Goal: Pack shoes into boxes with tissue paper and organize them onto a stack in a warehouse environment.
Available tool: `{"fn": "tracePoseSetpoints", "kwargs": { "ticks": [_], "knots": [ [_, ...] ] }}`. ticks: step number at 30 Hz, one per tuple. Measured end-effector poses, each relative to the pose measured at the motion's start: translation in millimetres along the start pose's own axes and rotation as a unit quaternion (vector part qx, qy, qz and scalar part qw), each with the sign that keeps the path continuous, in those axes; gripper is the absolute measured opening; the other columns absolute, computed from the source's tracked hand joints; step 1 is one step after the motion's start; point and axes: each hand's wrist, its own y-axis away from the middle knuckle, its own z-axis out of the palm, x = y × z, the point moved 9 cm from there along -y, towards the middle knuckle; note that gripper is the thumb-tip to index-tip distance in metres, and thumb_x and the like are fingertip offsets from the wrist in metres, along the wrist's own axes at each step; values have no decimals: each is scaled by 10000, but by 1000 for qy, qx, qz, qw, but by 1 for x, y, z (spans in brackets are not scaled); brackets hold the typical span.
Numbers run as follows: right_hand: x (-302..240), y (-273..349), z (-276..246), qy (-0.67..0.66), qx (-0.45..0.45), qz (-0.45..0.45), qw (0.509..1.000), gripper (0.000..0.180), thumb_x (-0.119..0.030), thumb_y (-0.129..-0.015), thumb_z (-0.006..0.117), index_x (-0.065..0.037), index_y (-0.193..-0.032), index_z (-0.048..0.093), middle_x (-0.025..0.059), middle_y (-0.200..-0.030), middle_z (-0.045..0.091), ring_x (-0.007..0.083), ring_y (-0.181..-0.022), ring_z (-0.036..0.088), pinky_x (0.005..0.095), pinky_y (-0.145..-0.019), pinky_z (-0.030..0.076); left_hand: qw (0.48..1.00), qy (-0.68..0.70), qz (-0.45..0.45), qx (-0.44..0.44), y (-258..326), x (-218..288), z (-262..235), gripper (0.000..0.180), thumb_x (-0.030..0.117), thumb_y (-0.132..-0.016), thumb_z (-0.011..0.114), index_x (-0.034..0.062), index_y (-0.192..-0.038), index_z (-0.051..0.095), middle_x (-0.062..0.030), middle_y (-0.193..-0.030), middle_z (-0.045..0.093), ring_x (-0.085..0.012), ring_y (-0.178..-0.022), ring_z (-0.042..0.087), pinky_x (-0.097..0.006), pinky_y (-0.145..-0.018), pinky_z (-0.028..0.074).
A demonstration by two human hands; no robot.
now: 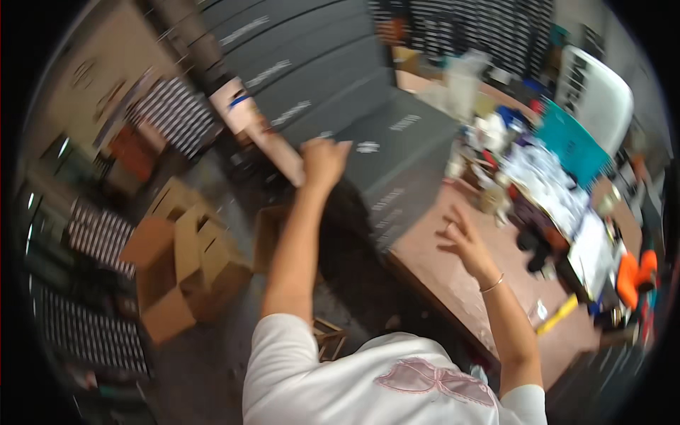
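From the head camera, I see the left hand (324, 160) raised at arm's length toward the far middle of the scene, fingers curled over the near upper edge of a stack of dark grey flat boxes (333, 78); the frame is blurred, so I cannot tell whether the hand truly grips the edge or only rests on it. The stack runs in a tilted row from the far left toward the middle, each box overlapping the next, the nearest one directly under and to the right of that hand. A pale pink cardboard piece (273, 138) juts out just left of the hand, touching or nearly touching the wrist side.

The right hand (464, 239) hovers lower and to the right, fingers spread apart and holding nothing, with a thin bracelet (492, 285) on the wrist. It sits above a reddish-brown table (460, 290), near the right end of the grey stack but apart from it.

Open brown cardboard cartons (188, 265) lie on the floor at the left. Far right, the table carries a clutter of white papers (549, 180), a teal sheet (570, 142) and an orange object (634, 273)
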Motion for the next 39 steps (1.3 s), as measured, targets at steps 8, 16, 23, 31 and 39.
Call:
{"fn": "tracePoseSetpoints", "kwargs": {
  "ticks": [8,16,23,31,39],
  "knots": [
    [-5,-105,33,-154,176,39,972,1061,-551,-773,687,-175,-1493,4,185,-1509,131,400,-1337,252,539,-951,376,987,37,-133,-86,-24,9,26,491,458,-830,624,6,-1016,658,-157,-1033,605,-315,-1043,550,-432,-893,442],
    [-18,-135,35,-226,169,-4,959,386,-238,-768,776,-108,-959,468,18,-817,534,91,-655,506,260,-544,451,992,92,-76,52,-14,46,22,310,305,-786,692,5,-841,634,-127,-913,596,-309,-924,556,-437,-797,448],
    [21,-9,-80,-259,120,-4,958,219,-125,-861,643,-179,-984,470,-48,-784,521,70,-599,477,235,-526,409,980,185,-70,-28,73,114,-9,647,437,-800,672,-63,-1180,516,-223,-1195,516,-383,-1103,492,-444,-919,424],
    [240,238,-187,-216,312,322,868,195,-265,-886,645,-130,-916,508,-14,-802,523,99,-716,481,316,-661,414,599,523,-398,-457,344,265,256,636,397,-777,728,-62,-1180,549,-189,-1138,600,-259,-1056,568,-378,-903,457],
    [124,208,-199,-214,283,198,914,362,-368,-888,613,-77,-1099,575,41,-979,628,161,-873,611,328,-800,487,406,677,-330,-518,277,317,265,516,448,-893,589,-27,-1095,587,-127,-1010,644,-205,-916,629,-348,-791,526]
  ]
}}
